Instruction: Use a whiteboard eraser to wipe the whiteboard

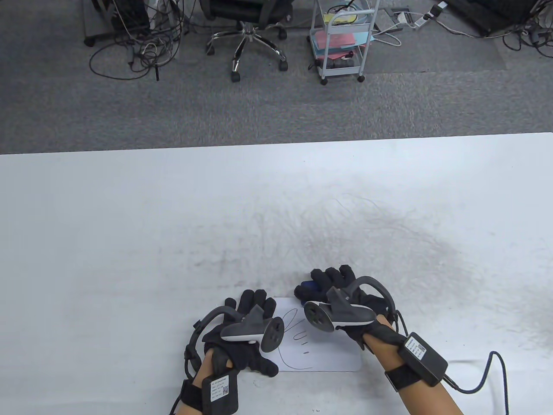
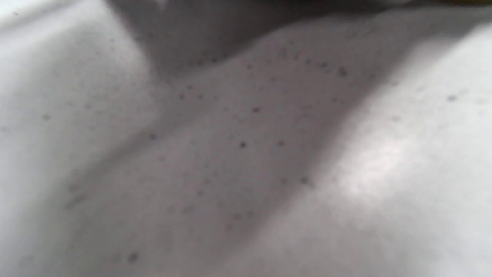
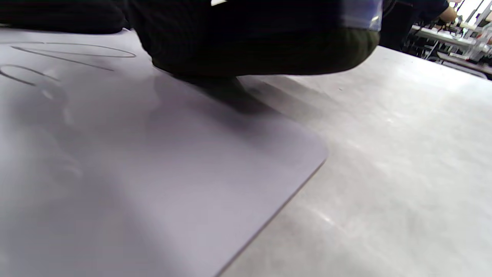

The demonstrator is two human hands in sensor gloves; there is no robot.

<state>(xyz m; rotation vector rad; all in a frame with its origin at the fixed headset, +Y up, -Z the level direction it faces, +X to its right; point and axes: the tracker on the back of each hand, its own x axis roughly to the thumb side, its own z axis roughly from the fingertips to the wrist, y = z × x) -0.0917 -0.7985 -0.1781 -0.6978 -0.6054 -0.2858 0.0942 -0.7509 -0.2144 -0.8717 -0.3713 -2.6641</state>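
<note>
The right hand (image 1: pixel 341 298) has its grip closed over the whiteboard eraser (image 1: pixel 307 288), of which a blue part shows past the curled fingers (image 1: pixel 332 276). The eraser sits at the far right corner of the whiteboard (image 1: pixel 322 352); in the right wrist view its dark underside meets the board close to the rounded corner (image 3: pixel 307 154). The left hand (image 1: pixel 242 333) rests on the board's left edge with fingers laid flat and spread, gripping nothing. The board lies flat on the white worktop (image 1: pixel 129 237), near its front edge, between the two hands. Pen lines (image 1: pixel 296 328) cross its middle. Bare worktop extends left, right and beyond the board, with grey smudges (image 1: pixel 389 233) beyond the right hand.
</note>
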